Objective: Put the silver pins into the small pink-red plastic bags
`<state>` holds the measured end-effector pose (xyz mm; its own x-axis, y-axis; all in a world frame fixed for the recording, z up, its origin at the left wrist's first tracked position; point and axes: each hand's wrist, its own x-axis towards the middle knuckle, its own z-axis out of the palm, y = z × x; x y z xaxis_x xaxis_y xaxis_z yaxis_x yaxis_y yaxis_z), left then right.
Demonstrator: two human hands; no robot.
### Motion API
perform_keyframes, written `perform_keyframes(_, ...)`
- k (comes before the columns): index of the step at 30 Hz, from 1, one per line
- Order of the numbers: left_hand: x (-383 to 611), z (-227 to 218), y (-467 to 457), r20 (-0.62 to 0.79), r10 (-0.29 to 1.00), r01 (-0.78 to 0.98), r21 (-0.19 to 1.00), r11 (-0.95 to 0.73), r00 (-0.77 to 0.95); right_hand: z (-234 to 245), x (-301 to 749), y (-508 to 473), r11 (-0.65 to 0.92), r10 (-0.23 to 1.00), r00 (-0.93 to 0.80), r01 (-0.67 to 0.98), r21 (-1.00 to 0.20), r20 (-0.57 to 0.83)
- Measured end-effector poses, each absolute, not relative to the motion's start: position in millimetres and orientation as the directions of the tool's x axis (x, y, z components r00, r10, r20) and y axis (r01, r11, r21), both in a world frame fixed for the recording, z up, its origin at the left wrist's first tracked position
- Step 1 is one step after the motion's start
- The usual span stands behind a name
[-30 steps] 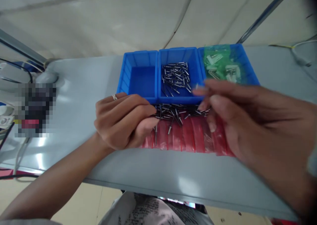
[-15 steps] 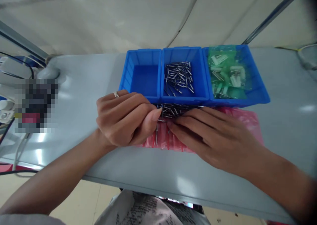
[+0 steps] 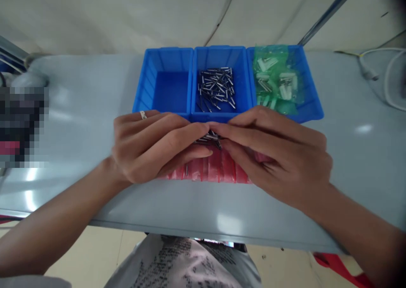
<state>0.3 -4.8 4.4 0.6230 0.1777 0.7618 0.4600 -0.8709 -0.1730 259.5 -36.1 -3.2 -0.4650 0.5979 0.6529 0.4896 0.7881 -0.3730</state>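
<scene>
My left hand (image 3: 152,146) and my right hand (image 3: 279,152) meet fingertip to fingertip over a small heap of metal pins (image 3: 209,138) lying on a pink plastic bag (image 3: 218,169). Both hands have their fingers curled and pressed together around the pins, and most of the heap is hidden under them. A ring sits on my left hand. Just behind the hands stands a row of three blue bins: the left bin (image 3: 165,83) holds nothing, the middle bin (image 3: 218,55) holds loose metal pins (image 3: 215,87), and the right bin (image 3: 309,97) holds green bags of white parts (image 3: 275,85).
The grey table (image 3: 79,110) runs to both sides, with its front edge close to my body. A white cable (image 3: 383,80) lies at the far right. A blurred-out patch sits at the left edge. A metal frame bar (image 3: 326,13) slants behind the bins.
My right hand came down from in front of the bins onto the pink bag and slid left, so its fingertips now touch my left hand's over the pins. The camera view shifted slightly.
</scene>
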Motion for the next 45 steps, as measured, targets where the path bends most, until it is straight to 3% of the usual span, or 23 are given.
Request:
perform_keyframes(5, -1, 6, -2, 0.762, 0.187, 0.459, -0.160, -0.874, 0.620, 7, 253, -43, 0.652, 0.757, -0.350, 0.467, -0.598, 0.552)
perform_keyframes(9, 1, 7, 3, 0.770, 0.147, 0.457, -0.204, -0.866, 0.621, 9, 250, -46, 0.603, 0.798, -0.249, 0.333, -0.725, 0.549)
perform_keyframes(13, 3, 6, 4, 0.792, 0.120, 0.471, -0.227, -0.852, 0.599, 9, 250, -47, 0.556, 0.830, -0.138, 0.297, -0.776, 0.541)
perform_keyframes(18, -1, 0, 3, 0.756, 0.273, 0.511, -0.094, -0.854, 0.595, 14, 249, -50, 0.459, 0.883, -0.075, 0.336, -0.822, 0.463)
perform_keyframes(22, -3, -3, 1, 0.772, 0.190, 0.449, -0.135, -0.883, 0.606, 13, 248, -52, 0.453, 0.889, -0.093, 0.308, -0.836, 0.448)
perform_keyframes(24, -3, -4, -2, 0.764, 0.239, 0.476, -0.101, -0.874, 0.600, 10, 248, -49, 0.430, 0.896, -0.035, 0.321, -0.844, 0.443)
perform_keyframes(27, -4, -4, -6, 0.793, 0.333, 0.573, -0.024, -0.819, 0.510, 6, 251, -40, 0.388, 0.917, 0.034, 0.157, -0.908, 0.398)
perform_keyframes(30, -5, -4, -6, 0.818, 0.331, 0.611, -0.032, -0.791, 0.471, 6, 257, -32, 0.363, 0.929, -0.056, -0.042, -0.931, 0.365)
perform_keyframes(33, -5, -3, -3, 0.830, 0.312, 0.621, -0.053, -0.782, 0.463, 7, 264, -31, 0.561, 0.827, -0.210, 0.247, -0.791, 0.521)
perform_keyframes(36, -3, -1, 1, 0.837, 0.271, 0.616, -0.097, -0.782, 0.476, 6, 269, -34, 0.765, 0.620, -0.503, 0.560, -0.319, 0.602)
perform_keyframes(38, -2, 0, 4, 0.841, 0.225, 0.603, -0.142, -0.785, 0.491, 4, 269, -35, 0.798, 0.504, -0.679, 0.602, 0.013, 0.534)
perform_keyframes(40, -1, 2, 6, 0.847, 0.197, 0.595, -0.163, -0.787, 0.493, 3, 269, -35, 0.786, 0.446, -0.789, 0.571, 0.237, 0.423)
perform_keyframes(42, 0, 4, 7, 0.849, 0.185, 0.584, -0.167, -0.795, 0.495, 1, 268, -34, 0.793, 0.446, -0.816, 0.551, 0.260, 0.369)
perform_keyframes(45, 1, 8, 6, 0.845, 0.183, 0.566, -0.161, -0.809, 0.502, -4, 268, -31, 0.780, 0.449, -0.787, 0.576, 0.244, 0.422)
